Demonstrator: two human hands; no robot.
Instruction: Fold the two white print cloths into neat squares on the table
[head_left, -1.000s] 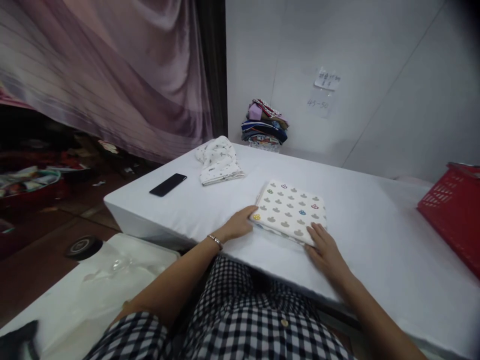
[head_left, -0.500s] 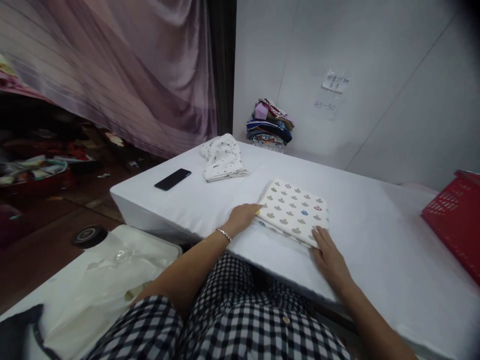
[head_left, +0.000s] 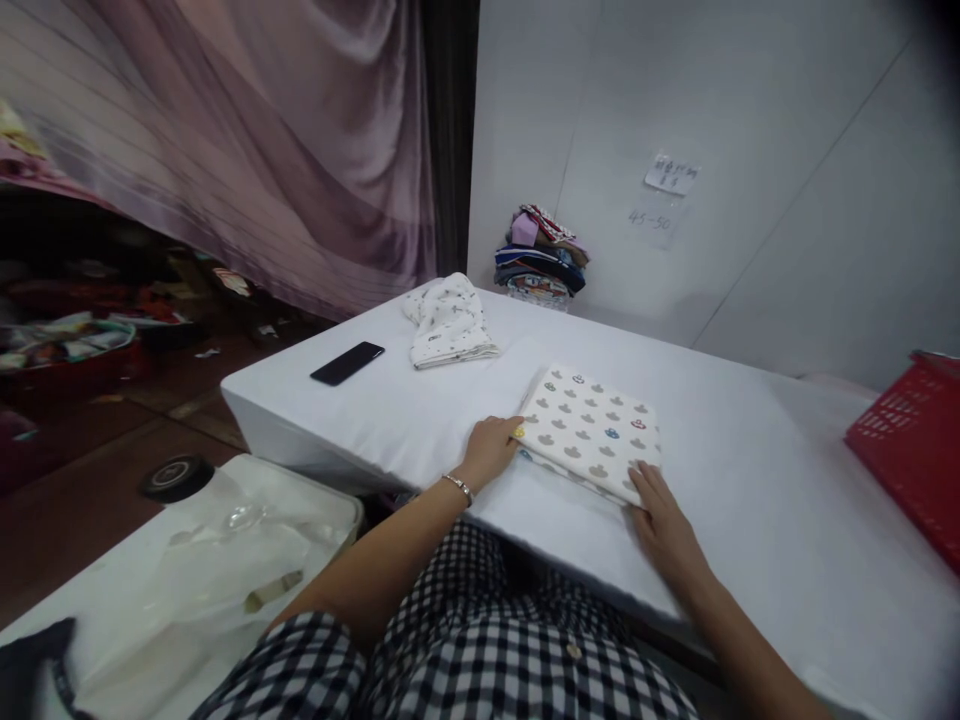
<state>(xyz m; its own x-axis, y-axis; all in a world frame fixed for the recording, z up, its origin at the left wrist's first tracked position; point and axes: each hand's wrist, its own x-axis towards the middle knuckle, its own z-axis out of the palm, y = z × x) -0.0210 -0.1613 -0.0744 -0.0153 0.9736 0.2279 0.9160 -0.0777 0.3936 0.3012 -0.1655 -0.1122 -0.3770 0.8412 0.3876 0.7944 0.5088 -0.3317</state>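
Observation:
A folded white cloth with grey and coloured prints [head_left: 592, 433] lies on the white table [head_left: 750, 500] in front of me. My left hand [head_left: 491, 450] rests against its left edge, fingers curled at the near left corner. My right hand [head_left: 664, 520] lies flat at its near right corner, fingers stretched and touching the cloth. Neither hand lifts it.
A second folded white cloth [head_left: 450, 322] and a black phone [head_left: 347, 362] lie at the table's far left. A stack of coloured fabrics [head_left: 541, 255] stands by the wall. A red basket [head_left: 911, 445] sits at the right. A white bin [head_left: 225, 540] stands at lower left.
Both hands stay at the cloth's near corners. The fingers have drawn in slightly toward the edges, and the camera has shifted a little.

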